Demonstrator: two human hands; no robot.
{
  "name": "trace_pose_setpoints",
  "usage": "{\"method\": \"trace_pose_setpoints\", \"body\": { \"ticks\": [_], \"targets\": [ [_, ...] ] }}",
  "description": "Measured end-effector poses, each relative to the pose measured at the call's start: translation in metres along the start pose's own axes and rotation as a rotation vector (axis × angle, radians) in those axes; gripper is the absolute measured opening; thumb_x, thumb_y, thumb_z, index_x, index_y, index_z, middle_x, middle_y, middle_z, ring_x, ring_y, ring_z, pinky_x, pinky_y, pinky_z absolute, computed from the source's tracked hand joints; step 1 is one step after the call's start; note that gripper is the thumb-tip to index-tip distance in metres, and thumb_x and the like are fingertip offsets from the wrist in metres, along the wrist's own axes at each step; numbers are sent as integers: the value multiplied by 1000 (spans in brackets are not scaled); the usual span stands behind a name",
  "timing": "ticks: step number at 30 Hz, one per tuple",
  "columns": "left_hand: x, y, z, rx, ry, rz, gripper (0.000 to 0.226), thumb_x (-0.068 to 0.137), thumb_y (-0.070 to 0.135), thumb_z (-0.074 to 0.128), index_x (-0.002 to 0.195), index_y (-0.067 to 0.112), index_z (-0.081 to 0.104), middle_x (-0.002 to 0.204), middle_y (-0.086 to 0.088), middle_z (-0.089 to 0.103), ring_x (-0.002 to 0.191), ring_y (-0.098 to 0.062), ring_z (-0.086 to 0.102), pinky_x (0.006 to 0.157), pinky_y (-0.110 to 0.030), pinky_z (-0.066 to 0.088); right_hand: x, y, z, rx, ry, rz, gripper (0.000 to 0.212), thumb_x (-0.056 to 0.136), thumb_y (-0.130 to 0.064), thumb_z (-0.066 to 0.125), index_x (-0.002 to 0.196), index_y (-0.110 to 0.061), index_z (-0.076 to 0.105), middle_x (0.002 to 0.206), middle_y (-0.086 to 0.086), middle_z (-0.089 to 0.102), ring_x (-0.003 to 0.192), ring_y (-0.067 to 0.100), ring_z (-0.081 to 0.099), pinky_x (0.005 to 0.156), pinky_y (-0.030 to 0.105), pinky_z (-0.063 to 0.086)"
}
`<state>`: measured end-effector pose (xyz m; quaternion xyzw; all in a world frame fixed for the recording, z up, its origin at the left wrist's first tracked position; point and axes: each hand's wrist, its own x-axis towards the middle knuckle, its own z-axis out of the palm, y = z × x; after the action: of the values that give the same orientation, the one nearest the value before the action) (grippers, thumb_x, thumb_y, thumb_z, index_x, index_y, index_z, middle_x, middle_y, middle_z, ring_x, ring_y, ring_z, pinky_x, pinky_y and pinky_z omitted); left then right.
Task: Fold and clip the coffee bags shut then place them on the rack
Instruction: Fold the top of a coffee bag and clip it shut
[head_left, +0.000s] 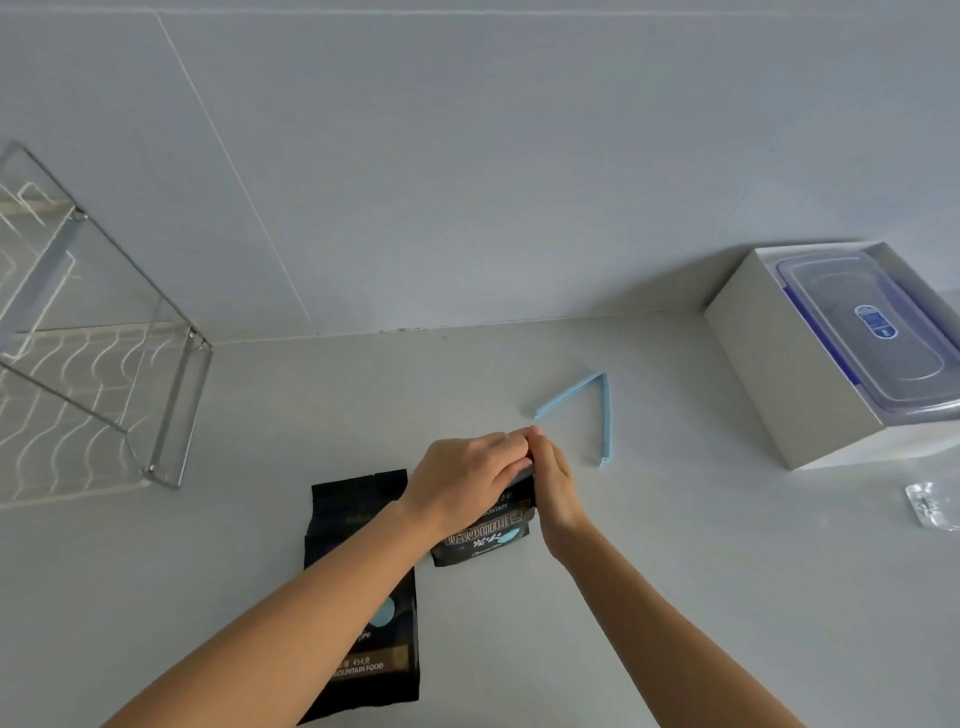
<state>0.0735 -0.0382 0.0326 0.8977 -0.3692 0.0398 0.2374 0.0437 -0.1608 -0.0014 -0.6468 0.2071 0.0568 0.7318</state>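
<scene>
Two black coffee bags lie on the grey counter. The right coffee bag (485, 540) has its top folded over, and my left hand (462, 480) and my right hand (553, 480) both press on that top edge. A sliver of a blue clip (525, 473) shows between my fingers along the fold. The left coffee bag (358, 525) lies flat and unfolded, partly under my left forearm. A second blue clip (582, 408) lies open in a V shape on the counter just beyond my right hand. The wire rack (104, 384) stands at the left.
A white box (769, 374) holding a clear plastic container with a blue-trimmed lid (872, 332) sits at the right against the wall. A small crumpled clear wrapper (932, 504) lies near the right edge. The tiled wall runs along the back of the counter.
</scene>
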Motion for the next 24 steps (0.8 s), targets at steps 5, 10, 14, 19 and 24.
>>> {"method": "trace_pose_setpoints", "body": {
  "ticks": [5,10,14,19,24],
  "targets": [
    [-5,-4,-4,14,119,88,28,90,28,51,71,9,59,57,-2,60,47,-22,54,37,-28,43,5,7,0,-45,7,-46,33,95,-22,34,75,-10,58,72,0,57,70,12,54,64,27,44],
    [6,12,-16,-93,172,47,24,90,20,56,70,6,55,54,-4,56,43,-21,42,38,-30,43,9,11,-15,-149,28,-51,37,96,-13,31,67,-15,55,68,1,53,68,15,48,62,30,38],
    [52,20,-46,-12,269,64,23,91,32,46,76,15,50,57,4,53,46,-15,42,41,-25,34,13,1,-16,-187,-15,-28,31,94,-12,32,77,0,55,73,9,54,70,18,48,60,28,37],
    [25,-3,-21,84,-129,-116,32,83,51,50,77,21,40,75,8,54,60,-16,45,55,-27,30,8,6,1,-78,-7,-7,33,96,-18,35,77,-6,59,73,7,56,70,14,52,61,25,43],
    [1,-7,-2,121,-167,-71,34,89,52,40,101,25,56,84,4,65,71,-20,63,53,-27,32,3,6,3,-22,20,1,35,97,-24,37,69,-16,56,73,5,56,70,13,53,63,24,45]
  ]
}}
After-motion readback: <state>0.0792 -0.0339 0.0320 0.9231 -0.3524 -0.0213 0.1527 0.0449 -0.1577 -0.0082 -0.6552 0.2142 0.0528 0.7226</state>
